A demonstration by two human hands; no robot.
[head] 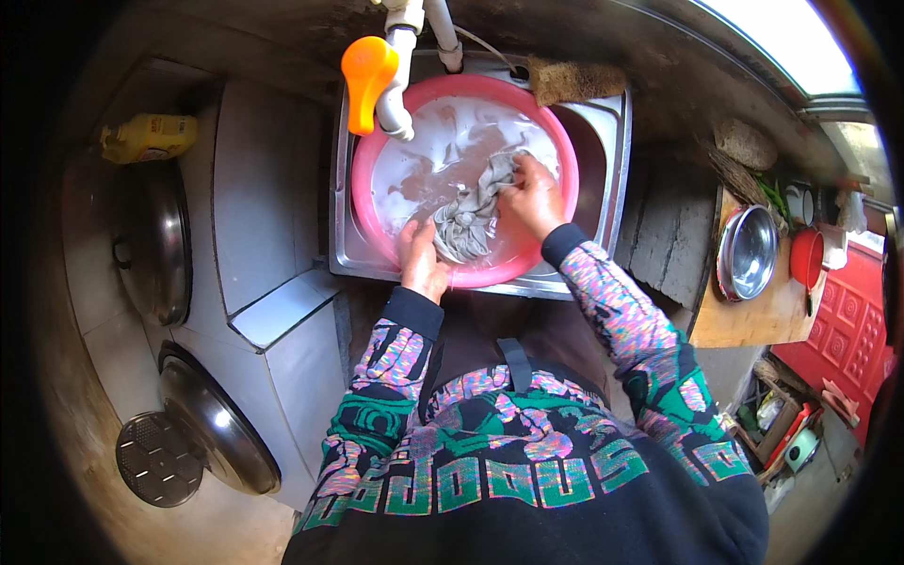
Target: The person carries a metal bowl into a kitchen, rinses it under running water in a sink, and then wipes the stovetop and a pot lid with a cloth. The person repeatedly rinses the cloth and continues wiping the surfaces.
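Note:
A wet, twisted grey cloth (466,222) lies partly in soapy water inside a pink plastic basin (361,194). My right hand (533,194) pinches the cloth's far right end between thumb and fingers. At the near left of the basin, my left hand (421,260) holds the bunched lower end, some of its fingers hidden by the cloth. White suds and patches of murky water surround the cloth. The basin rests in a stainless steel sink (341,240), under a white tap with an orange lever (369,78).
A loofah (575,79) sits on the sink's back right corner. On the left are a tiled ledge (254,183), a yellow bottle (159,136), large metal lids (219,417) and a perforated steamer plate (159,459). To the right, a wooden board (720,328) carries metal bowls (750,253) and a red pan (806,258).

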